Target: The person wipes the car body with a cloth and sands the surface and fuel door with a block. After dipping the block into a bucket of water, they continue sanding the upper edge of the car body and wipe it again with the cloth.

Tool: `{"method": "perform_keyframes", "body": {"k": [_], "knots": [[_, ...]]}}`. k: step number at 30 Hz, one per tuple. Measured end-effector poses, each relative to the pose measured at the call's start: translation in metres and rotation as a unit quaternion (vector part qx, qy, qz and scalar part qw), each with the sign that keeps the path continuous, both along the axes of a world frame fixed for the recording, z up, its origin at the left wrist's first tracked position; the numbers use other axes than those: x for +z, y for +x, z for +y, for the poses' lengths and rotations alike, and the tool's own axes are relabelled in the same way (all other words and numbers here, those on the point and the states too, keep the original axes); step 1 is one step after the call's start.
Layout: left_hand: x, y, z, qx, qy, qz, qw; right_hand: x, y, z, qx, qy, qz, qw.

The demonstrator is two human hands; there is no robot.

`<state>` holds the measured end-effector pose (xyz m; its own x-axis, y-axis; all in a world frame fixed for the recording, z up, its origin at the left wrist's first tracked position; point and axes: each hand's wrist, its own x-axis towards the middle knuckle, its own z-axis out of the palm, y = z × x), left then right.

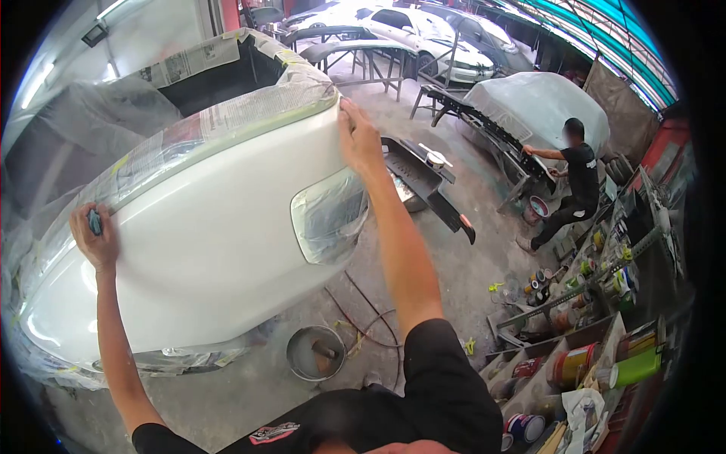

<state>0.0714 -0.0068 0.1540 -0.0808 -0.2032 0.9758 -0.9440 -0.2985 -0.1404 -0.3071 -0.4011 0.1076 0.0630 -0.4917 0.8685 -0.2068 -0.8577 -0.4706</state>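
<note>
A white car body panel [204, 227] fills the left half of the view, its upper edge lined with masking tape and newspaper [234, 121]. At the panel's far left, my left hand [97, 240] curls around a small crumpled blue-grey pad [94, 222], possibly a cloth or sanding pad. My right hand [360, 140] lies with its fingers stretched along the panel's upper right corner, and nothing shows in it. Below that hand, clear plastic film covers a light opening [330, 216]. What is under my right palm is hidden.
A bucket [316, 352] and a hose [378, 318] are on the floor in front of me. A black bumper part [423, 181] stands to the right. Further off, a person [571, 178] handles another bumper [484, 129]. Shelves of paint cans [575, 365] line the right; parked cars [408, 34] stand behind.
</note>
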Motion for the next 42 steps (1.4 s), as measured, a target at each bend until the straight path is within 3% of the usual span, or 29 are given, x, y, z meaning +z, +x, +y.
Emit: {"method": "perform_keyframes", "body": {"k": [2,3,5,8,11,14,16,18,20,23,25,28,32,33,36,40,42], "knots": [[0.000,-0.001,0.000,0.010,0.001,0.006,1.000,0.020,-0.005,-0.009,0.077,0.123,0.018,0.989],[-0.001,-0.002,0.000,0.014,0.002,0.008,1.000,0.021,-0.005,-0.016,0.082,0.133,0.045,0.987],[-0.001,-0.003,0.001,0.013,0.001,0.001,1.000,0.027,-0.002,-0.033,0.093,0.142,0.098,0.981],[0.002,-0.002,-0.001,0.008,-0.001,-0.003,1.000,-0.004,-0.009,-0.009,0.006,-0.039,0.045,0.998],[0.000,-0.006,0.001,0.007,0.002,0.000,1.000,0.018,-0.009,-0.010,0.075,0.104,0.063,0.990],[0.004,-0.008,-0.002,-0.002,-0.010,-0.012,1.000,0.024,-0.004,0.002,0.021,0.082,0.120,0.989],[0.002,-0.008,-0.003,0.004,-0.014,-0.017,1.000,0.002,0.009,0.035,-0.061,0.006,0.103,0.993],[0.002,-0.005,-0.001,0.022,-0.007,-0.024,0.999,-0.004,0.026,0.094,-0.077,-0.082,0.096,0.989],[0.002,0.000,0.001,0.018,0.003,-0.028,0.999,-0.014,0.060,0.147,-0.051,-0.136,0.081,0.986],[0.001,0.000,0.001,0.007,0.004,-0.017,1.000,-0.019,0.042,0.145,-0.022,-0.217,0.156,0.963],[-0.001,-0.001,0.001,0.009,0.001,-0.008,1.000,-0.013,0.013,0.094,0.006,-0.058,0.106,0.993],[0.002,-0.002,0.003,0.017,0.006,-0.003,1.000,-0.005,0.007,0.082,-0.139,0.008,0.118,0.983],[-0.001,-0.003,0.004,0.010,0.016,0.002,1.000,-0.020,0.024,0.139,-0.071,-0.135,0.160,0.975],[0.001,-0.001,0.004,0.010,0.019,-0.004,1.000,-0.016,0.019,0.125,-0.108,-0.123,0.147,0.975],[-0.001,0.004,0.003,-0.001,0.003,-0.016,1.000,0.014,0.012,0.076,-0.101,0.056,0.110,0.987],[-0.001,0.003,0.003,0.000,0.002,-0.005,1.000,-0.001,0.022,0.074,-0.148,0.032,0.053,0.987],[0.001,-0.002,0.002,-0.009,-0.004,-0.022,1.000,0.004,0.014,0.053,-0.079,0.086,0.071,0.991]]}}
